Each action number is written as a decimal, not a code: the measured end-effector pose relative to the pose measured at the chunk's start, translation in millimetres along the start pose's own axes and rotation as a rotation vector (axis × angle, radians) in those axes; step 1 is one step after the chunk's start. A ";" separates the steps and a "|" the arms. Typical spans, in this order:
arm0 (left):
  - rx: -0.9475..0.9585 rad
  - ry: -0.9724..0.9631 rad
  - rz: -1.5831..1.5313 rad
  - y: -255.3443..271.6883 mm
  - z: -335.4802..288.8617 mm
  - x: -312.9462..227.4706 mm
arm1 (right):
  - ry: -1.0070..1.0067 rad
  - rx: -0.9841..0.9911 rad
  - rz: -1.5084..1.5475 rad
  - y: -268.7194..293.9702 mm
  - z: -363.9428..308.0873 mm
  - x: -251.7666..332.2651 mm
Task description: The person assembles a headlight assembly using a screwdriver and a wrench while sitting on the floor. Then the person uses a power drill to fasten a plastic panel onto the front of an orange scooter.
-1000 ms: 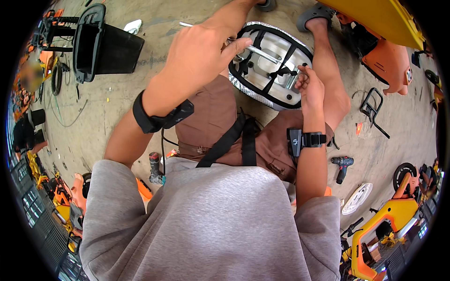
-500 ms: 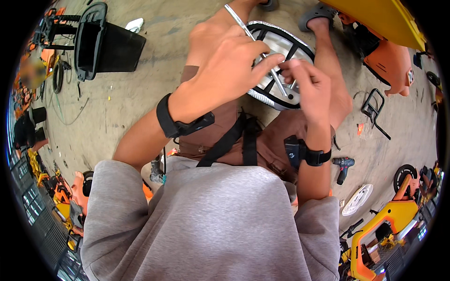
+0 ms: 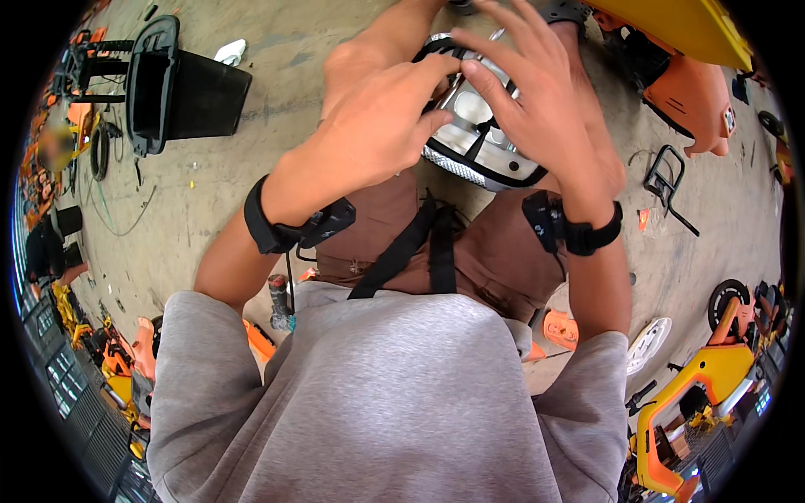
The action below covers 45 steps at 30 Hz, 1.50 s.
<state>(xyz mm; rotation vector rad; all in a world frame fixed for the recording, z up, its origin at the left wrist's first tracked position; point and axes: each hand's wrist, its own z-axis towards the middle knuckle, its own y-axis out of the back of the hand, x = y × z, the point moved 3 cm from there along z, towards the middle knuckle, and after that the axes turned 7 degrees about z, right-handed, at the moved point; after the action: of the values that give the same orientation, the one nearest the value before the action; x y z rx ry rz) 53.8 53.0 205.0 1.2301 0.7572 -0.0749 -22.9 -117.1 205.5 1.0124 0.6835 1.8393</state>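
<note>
Between my legs lies a rounded silver-and-white part (image 3: 475, 107) with black edging, dark cross strips and a textured silver rim. My left hand (image 3: 377, 117) is over its left side, fingers curled and thumb bent in, closed round a thin metal rod (image 3: 497, 35). Most of the rod is hidden by my hands; its end shows past the right fingers. Above the part's right side, my right hand (image 3: 532, 92) is open, fingers spread and pointing away from me. Its thumb tip is close to my left fingertips.
A black bin-like box (image 3: 205, 92) lies at the far left. To the right are a black bent-tube frame (image 3: 667, 184), an orange body panel (image 3: 696, 105) under a yellow panel (image 3: 683, 25), and a white perforated plate (image 3: 648, 345). An orange-and-yellow frame (image 3: 696, 386) stands at lower right.
The rod has swung round and now slants up to the right. My right hand has moved away from me and its fingers have spread. My left hand has shifted slightly left and nearer.
</note>
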 end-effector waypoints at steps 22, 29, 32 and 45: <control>-0.142 0.200 -0.172 1.5 -4.5 21.1 | -0.737 0.123 0.576 -60.4 -31.8 53.7; -0.214 0.044 0.069 -7.5 15.7 37.8 | -0.859 0.086 0.855 -26.7 -24.6 23.5; -0.141 -0.078 0.219 -4.5 23.0 36.6 | -0.350 -0.177 0.202 -11.0 -8.4 14.3; -0.207 0.177 -0.072 8.9 8.3 40.5 | -0.727 0.123 0.358 -37.6 -48.0 42.9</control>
<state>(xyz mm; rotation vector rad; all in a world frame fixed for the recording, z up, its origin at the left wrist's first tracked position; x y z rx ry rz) 92.4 62.7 190.7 1.0207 0.9396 0.0536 -58.5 -64.2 167.1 1.8422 0.1749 1.5475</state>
